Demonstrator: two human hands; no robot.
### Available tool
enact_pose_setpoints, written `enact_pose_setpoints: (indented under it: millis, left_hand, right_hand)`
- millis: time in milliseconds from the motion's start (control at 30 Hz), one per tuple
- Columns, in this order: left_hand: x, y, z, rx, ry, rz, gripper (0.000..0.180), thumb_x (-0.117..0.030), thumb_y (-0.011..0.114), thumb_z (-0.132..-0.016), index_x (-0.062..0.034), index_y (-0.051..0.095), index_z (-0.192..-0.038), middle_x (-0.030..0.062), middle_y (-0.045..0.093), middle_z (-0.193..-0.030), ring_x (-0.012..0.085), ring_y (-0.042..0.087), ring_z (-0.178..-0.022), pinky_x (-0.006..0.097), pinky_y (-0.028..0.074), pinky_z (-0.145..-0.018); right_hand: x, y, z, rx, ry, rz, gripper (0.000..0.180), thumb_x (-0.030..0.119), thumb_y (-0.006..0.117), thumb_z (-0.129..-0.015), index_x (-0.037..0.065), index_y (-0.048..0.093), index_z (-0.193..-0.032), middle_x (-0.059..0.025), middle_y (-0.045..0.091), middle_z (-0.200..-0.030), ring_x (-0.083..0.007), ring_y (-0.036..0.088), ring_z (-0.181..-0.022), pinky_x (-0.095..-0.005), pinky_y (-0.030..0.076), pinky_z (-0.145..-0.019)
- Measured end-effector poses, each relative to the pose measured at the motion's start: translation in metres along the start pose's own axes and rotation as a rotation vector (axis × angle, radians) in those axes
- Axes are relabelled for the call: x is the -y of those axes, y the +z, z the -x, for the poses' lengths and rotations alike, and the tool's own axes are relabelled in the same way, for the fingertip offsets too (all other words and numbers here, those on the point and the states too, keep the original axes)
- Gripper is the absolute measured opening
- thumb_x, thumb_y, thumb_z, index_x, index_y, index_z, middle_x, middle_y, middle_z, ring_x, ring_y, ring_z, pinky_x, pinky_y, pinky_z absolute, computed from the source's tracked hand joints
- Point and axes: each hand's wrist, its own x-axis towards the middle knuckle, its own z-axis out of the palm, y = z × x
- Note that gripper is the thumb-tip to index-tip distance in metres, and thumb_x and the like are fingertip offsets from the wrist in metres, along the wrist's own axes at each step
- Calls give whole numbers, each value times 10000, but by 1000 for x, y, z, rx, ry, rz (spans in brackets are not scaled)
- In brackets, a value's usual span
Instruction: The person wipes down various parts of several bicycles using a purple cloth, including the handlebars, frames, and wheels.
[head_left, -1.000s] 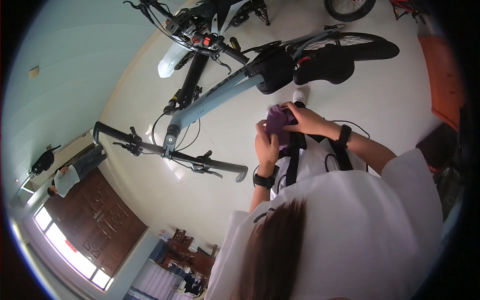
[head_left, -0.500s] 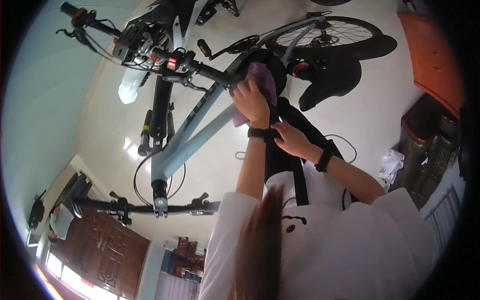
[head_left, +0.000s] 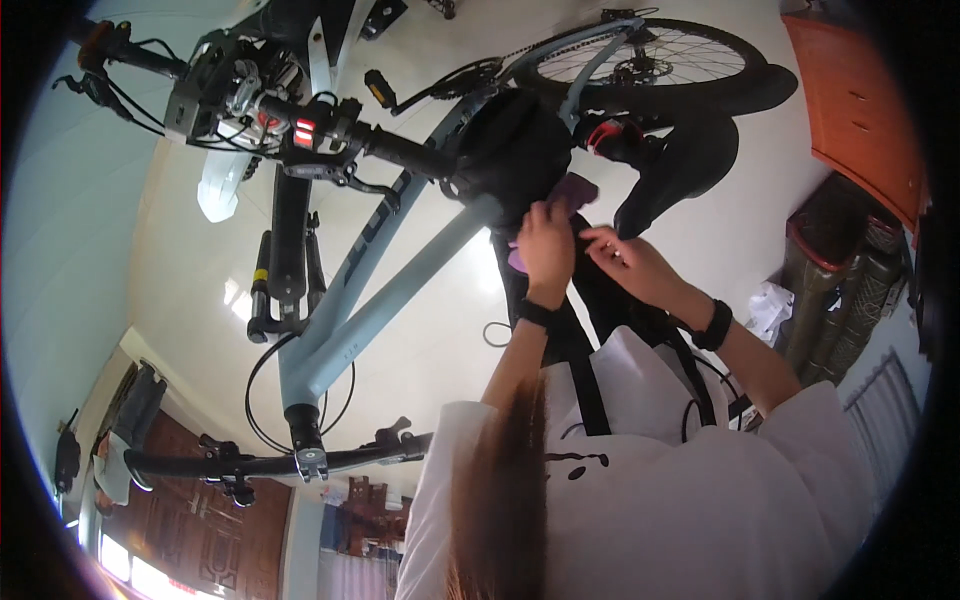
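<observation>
My left hand [head_left: 548, 255] is closed on a purple cloth [head_left: 575, 190]; part of the cloth hangs out beside the wrist and part sticks up past the fingers. Just right of it, my right hand [head_left: 645, 270] has its fingers apart and loosely bent, with nothing visible in them. Both hands are in front of a black rounded part [head_left: 515, 150] at the bicycle's top tube. The light blue bicycle frame [head_left: 405, 270] runs from there toward the lower left. A black saddle [head_left: 690, 170] is beyond my right hand.
A second bicycle's handlebar [head_left: 410, 152] reaches in from the left. The blue bicycle's handlebar [head_left: 350, 460] is at lower left, its rear wheel [head_left: 660, 65] at the far right. An orange cabinet [head_left: 850, 110], dark rolled items [head_left: 840, 280] and white crumpled paper [head_left: 770, 308] are along the right.
My left hand has drawn the purple cloth off the black rounded part, down and to the right toward me. My right hand has moved slightly right, and the hands are now side by side.
</observation>
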Motion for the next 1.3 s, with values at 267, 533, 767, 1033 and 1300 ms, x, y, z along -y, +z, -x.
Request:
enact_pose_setpoints:
  millis: [267,533,767,1033,1300]
  left_hand:
    - [43,7,20,-268,-192,299,242,-99,552,-745,-74,578,-984,126,555,-895,336,534,-805,404,433,-696]
    - [53,49,22,-82,-357,360,202,-168,491,-827,-48,590,-955,143,579,-919,335,548,-842,404,443,-720]
    - [58,58,53,-216,-268,259,217,-245,502,-833,-87,586,-957,129,615,-832,294,584,-760,391,448,-624]
    - [45,4,61,-356,-473,521,171,-171,516,-837,-7,523,-885,156,552,-838,310,518,-726,388,409,-654]
    - [62,10,12,-498,-503,230,190,-136,538,-791,-26,541,-946,151,594,-892,308,589,-754,376,470,-650]
  right_hand:
    - [-26,78,-62,-78,31,52,604,240,546,-785,-65,257,-1219,-264,577,-852,-411,569,-780,-450,461,-677]
    - [-59,73,-81,-48,1,370,497,210,546,-755,-50,371,-1140,-256,597,-783,-394,587,-728,-439,478,-632]
    - [-55,72,-68,25,57,320,495,234,549,-758,-46,387,-1133,-258,586,-913,-382,575,-836,-437,467,-704]
    - [-63,70,-61,111,-74,245,407,183,530,-782,27,416,-1140,-165,605,-866,-333,583,-799,-412,457,-677]
    - [-63,80,-67,224,-119,321,304,225,473,-807,0,521,-1005,-170,617,-850,-312,588,-817,-400,455,-718]
